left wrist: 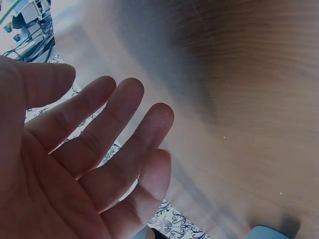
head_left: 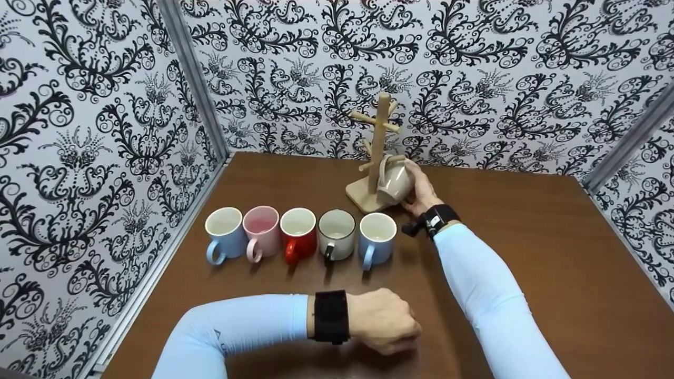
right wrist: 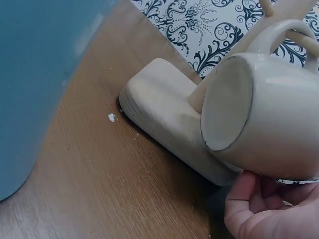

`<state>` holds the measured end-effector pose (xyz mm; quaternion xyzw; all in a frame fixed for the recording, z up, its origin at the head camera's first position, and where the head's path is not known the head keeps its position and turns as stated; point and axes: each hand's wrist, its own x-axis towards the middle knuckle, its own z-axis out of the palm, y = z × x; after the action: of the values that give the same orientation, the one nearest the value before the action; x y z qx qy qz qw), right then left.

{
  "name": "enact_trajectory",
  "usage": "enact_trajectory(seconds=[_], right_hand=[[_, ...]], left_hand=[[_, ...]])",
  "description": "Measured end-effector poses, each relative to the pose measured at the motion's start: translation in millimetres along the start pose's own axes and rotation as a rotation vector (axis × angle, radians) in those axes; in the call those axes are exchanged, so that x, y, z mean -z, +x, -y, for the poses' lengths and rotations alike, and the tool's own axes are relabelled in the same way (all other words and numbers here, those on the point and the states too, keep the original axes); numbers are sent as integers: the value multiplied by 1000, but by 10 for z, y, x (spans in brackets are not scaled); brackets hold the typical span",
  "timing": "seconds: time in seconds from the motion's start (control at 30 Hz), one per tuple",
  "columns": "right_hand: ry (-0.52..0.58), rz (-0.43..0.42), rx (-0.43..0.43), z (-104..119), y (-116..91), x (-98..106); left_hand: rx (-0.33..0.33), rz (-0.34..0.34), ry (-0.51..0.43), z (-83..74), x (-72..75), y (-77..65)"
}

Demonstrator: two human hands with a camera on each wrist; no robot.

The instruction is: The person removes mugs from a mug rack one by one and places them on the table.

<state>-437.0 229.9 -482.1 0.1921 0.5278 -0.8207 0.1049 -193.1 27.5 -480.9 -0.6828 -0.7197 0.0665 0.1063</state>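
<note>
At the back, my right hand (head_left: pixel 421 189) grips a beige mug (head_left: pixel 397 181) by its body, beside a wooden mug tree (head_left: pixel 380 142). The mug lies tilted on its side with its handle looped over a low peg. In the right wrist view, curled fingers (right wrist: pixel 244 194) touch the underside of the mug (right wrist: pixel 279 114), above the tree's base (right wrist: pixel 159 102). My left hand (head_left: pixel 382 321) is near the front of the table, holding nothing. Its fingers (left wrist: pixel 132 129) hang loosely bent in the left wrist view.
A row of mugs stands left of my right forearm: light blue (head_left: pixel 227 239), pink (head_left: pixel 263 234), red (head_left: pixel 301 245), grey with a black handle (head_left: pixel 339 242), and another light blue (head_left: pixel 378 250). Their handles face the front. Patterned walls (head_left: pixel 316 68) border the brown table (head_left: pixel 526 226).
</note>
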Motion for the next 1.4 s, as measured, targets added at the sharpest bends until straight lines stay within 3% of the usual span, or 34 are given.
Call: enact_trajectory(seconds=[0.17,0.4,0.57,0.77,0.83,1.0,1.07,1.3,1.4], right_hand=[[6,-27,8,-8,46,33],[144,105,41,11,79,9],[227,61,113,11,1,-80],[328,130,93,-11,12,-112],[326,107,99,-13,12,-114],[258,-76,123,-6,-17,-117],[247,-105,114,2,-29,-117],[272,-40,79,41,-39,-106],[234,-98,95,61,-32,-104]], left_hand=[[13,8,-12,0,-3,-9],[20,10,-5,-40,17,-2],[8,4,9,-74,1,5],[7,-10,8,-73,-19,0],[9,-11,8,-67,-15,-7],[11,-6,11,-54,-12,-34],[13,-2,12,-53,-16,-41],[21,6,18,-54,-27,-50],[16,7,7,-43,-27,-66]])
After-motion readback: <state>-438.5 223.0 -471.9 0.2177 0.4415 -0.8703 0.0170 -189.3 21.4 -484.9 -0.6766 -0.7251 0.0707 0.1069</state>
